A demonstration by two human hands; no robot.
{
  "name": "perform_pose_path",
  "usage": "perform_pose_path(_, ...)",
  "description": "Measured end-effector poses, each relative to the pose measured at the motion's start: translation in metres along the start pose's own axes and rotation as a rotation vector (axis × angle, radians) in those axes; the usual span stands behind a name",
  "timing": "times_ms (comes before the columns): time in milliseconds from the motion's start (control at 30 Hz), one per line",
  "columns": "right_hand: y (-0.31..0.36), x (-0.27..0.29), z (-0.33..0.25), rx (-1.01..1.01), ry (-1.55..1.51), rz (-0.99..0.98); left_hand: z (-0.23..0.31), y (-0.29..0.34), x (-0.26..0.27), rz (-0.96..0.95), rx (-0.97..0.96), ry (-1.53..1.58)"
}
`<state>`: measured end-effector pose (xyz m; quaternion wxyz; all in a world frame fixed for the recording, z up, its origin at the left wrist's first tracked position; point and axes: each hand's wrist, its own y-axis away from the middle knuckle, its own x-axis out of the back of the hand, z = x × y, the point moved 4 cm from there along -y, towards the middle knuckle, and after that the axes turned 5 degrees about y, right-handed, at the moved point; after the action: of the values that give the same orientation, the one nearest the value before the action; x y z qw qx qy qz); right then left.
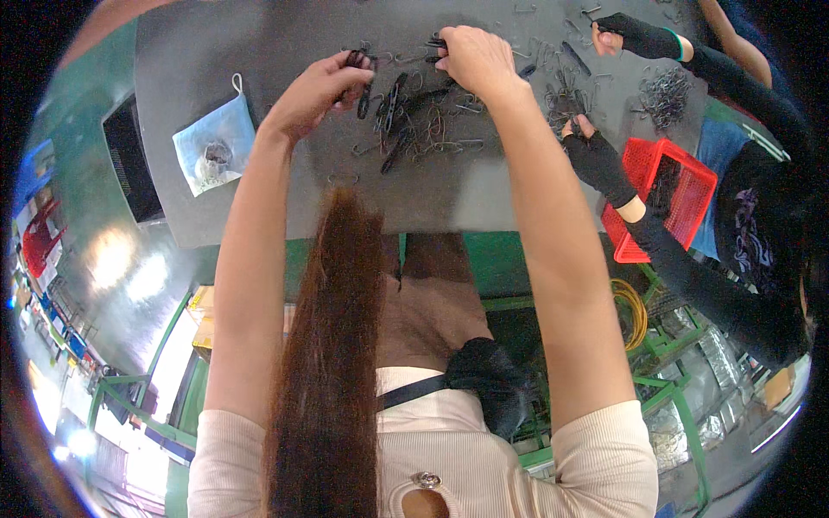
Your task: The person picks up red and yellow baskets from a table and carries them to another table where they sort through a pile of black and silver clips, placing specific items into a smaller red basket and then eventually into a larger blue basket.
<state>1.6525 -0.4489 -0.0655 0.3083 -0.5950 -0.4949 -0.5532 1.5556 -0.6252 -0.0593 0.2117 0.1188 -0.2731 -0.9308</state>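
Note:
My left hand (321,93) is closed on a small black clip (361,105) at the far left of a loose pile. Level with it and to the right, my right hand (477,62) pinches another black clip (434,41), partly hidden by the fingers. A thin metal wire (399,59) spans the gap between the two hands; whether it joins both clips I cannot tell. Below the hands, black clips (394,112) and bent metal hooks (439,129) lie tangled on the grey table (466,186).
To the right, a co-worker's black-sleeved hands (596,160) are at a heap of wire parts (566,91). Another pile of metal hooks (665,93) lies beyond. A red plastic basket (635,186) stands at the right table edge. A light-blue cloth pouch (226,129) lies on the left.

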Motion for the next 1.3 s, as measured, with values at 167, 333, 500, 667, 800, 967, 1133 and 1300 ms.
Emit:
perform_pose_path(167,-0.001,0.026,0.003,-0.069,-0.68,-0.224,0.003,0.015,-0.007,-0.123,-0.113,0.59)
perform_pose_path(333,0.031,0.008,0.054,-0.452,-1.008,-0.02,-0.008,-0.004,-0.037,0.396,-0.081,-0.691)
perform_pose_path(500,0.066,0.031,0.024,-0.653,-2.086,0.097,-0.014,0.003,-0.045,0.466,-0.137,-0.726)
perform_pose_path(667,0.045,-0.001,0.048,-0.095,-1.487,-0.429,-0.009,0.017,-0.024,0.166,0.028,0.183)
perform_pose_path(800,0.02,0.007,0.008,0.052,-0.056,-0.163,-0.008,0.018,-0.024,0.048,-0.015,0.691)
perform_pose_path(967,0.012,0.03,0.009,-0.002,-0.454,-0.018,-0.001,-0.001,-0.035,0.277,-0.102,-0.23)
perform_pose_path(1133,0.031,0.028,0.051,-0.4,-0.84,0.077,-0.011,-0.017,-0.083,0.328,-0.271,-0.844)
perform_pose_path(1300,0.055,0.024,0.052,-0.649,-1.349,0.033,-0.004,-0.019,-0.077,0.298,-0.228,-0.674)
